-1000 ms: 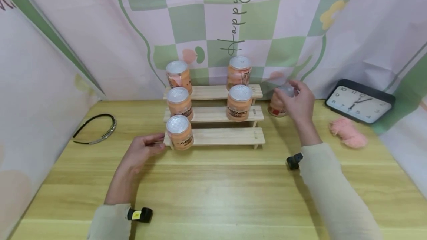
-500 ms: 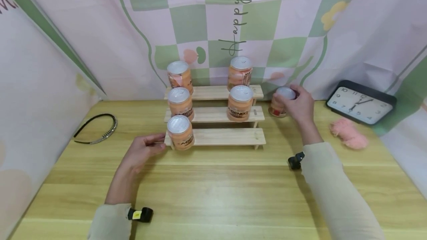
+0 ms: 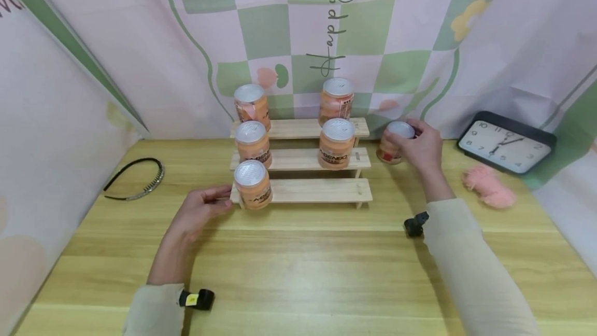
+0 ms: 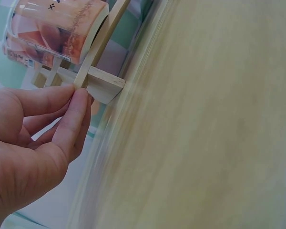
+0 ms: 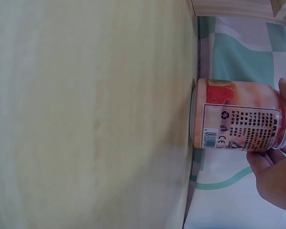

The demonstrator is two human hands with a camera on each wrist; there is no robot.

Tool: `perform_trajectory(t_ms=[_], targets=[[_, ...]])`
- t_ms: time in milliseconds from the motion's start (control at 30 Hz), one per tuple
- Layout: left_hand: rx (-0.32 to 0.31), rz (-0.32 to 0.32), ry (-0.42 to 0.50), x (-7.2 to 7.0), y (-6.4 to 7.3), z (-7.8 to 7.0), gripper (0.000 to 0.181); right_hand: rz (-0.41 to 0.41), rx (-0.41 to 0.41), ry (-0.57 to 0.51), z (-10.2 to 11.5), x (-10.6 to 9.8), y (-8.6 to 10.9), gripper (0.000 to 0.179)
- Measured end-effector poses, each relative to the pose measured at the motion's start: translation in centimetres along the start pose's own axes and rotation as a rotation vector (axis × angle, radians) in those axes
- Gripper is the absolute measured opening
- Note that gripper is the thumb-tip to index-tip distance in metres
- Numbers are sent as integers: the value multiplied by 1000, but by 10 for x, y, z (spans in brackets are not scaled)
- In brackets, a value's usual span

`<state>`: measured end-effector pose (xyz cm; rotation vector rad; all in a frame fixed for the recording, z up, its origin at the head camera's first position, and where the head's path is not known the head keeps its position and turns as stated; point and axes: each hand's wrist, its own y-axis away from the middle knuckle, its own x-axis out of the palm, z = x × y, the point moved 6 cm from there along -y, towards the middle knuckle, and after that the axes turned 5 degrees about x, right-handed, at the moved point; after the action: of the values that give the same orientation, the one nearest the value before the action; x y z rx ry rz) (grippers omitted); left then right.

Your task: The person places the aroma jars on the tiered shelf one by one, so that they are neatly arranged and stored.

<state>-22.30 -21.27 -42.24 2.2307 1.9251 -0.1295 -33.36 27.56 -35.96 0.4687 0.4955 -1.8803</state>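
Observation:
A three-tier wooden stand (image 3: 322,192) stands on the table with several orange cans with silver lids on its left and right sides. My left hand (image 3: 201,210) pinches the left end of its lowest shelf (image 4: 96,56) between thumb and fingertips, beside the lowest can (image 3: 253,185). To the right of the stand, another orange can (image 3: 389,150) is upright on the table. My right hand (image 3: 422,148) grips this can near its lid, thumb and fingers on opposite sides. Its printed label and barcode (image 5: 209,138) face the right wrist camera; part of my right hand is outside that view.
On the right are a black-framed clock (image 3: 503,144) and a pink fluffy bundle (image 3: 488,186). A black headband (image 3: 135,180) lies on the left. Behind the stand hangs a green-and-white checked cloth (image 3: 308,30). A can (image 3: 336,144) occupies the middle shelf's right side.
My right hand has come down slightly around the can's top, uncovering more of the lid. The can stays by the stand. My left hand keeps its place on the shelf.

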Motion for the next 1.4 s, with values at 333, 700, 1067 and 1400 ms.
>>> perform_trajectory(t_ms=[333, 700, 1067, 1400], targets=[[8, 1, 7, 0, 0, -2, 46, 15, 6, -15, 1, -2, 0, 73], [6, 1, -5, 0, -1, -2, 45, 35, -52, -4, 13, -11, 7, 71], [8, 2, -9, 1, 0, -2, 46, 52, -87, -18, 26, -24, 20, 68], [4, 0, -8, 0, -1, 0, 46, 19, -127, -57, 41, -42, 35, 61]])
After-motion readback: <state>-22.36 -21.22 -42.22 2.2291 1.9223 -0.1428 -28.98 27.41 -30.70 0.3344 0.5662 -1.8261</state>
